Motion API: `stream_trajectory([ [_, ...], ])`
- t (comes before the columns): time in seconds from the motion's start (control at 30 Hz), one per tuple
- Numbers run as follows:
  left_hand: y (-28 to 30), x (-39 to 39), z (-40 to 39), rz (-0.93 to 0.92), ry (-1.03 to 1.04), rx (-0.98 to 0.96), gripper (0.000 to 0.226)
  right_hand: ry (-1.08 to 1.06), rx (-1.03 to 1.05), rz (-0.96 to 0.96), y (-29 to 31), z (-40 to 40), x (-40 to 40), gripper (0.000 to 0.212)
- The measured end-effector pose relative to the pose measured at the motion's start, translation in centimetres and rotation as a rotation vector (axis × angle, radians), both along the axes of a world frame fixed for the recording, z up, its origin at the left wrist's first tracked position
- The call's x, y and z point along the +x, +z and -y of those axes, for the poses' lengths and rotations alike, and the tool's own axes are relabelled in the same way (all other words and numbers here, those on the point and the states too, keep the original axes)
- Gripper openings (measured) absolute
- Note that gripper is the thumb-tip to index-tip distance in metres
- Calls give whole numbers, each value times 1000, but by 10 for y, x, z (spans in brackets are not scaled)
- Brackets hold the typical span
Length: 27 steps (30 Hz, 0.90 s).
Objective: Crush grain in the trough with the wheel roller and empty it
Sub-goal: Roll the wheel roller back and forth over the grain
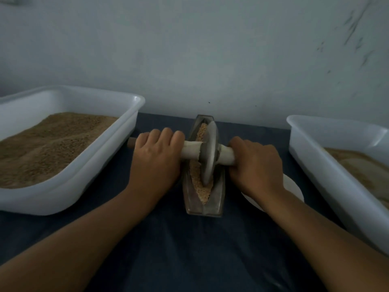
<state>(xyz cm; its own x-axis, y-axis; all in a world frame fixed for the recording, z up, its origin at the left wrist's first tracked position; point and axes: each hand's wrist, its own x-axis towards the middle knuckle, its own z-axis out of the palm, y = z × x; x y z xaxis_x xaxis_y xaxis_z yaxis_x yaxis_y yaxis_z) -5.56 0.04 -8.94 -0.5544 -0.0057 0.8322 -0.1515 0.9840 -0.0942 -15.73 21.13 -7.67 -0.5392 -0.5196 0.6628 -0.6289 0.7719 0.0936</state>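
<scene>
The metal trough sits in the middle of the table, pointing away from the person toward the wall. It is long and thin, like a little boat. Pale crushed grain lies along its groove. The wheel roller stands on its edge in the grain, about halfway along the trough. A handle goes through the middle of the wheel and sticks out to both sides. It looks wrapped in pale cloth near the wheel.

The left hand has its grip closed tight around the left part of the handle, knuckles up, and the brown wooden end pokes out past it. The right hand grips the right part the same way, with the fingers curled over the top. Both arms reach forward from the bottom corners, and the wrists are nearly straight.

A white plate lies just beside the trough, partly under the right wrist. A big white plastic tub on the left holds brown grain. Another white tub on the right holds lighter, finer meal. The table has a dark blue cloth on it. Behind it is a plain pale wall with some dark marks on the right side.
</scene>
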Motion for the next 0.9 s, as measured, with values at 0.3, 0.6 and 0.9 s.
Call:
stream_trajectory([
  [0.3, 4, 1, 5, 49, -7, -45, 14, -1, 2, 29, -2, 0, 2, 25],
  [0.6, 19, -34, 15, 283, 91, -43, 28, -112, 241, 275, 18, 17, -44, 18],
  [0.9, 51, -88, 31, 626, 210, -15, 22, -21, 392, 778, 44, 38, -94, 20],
])
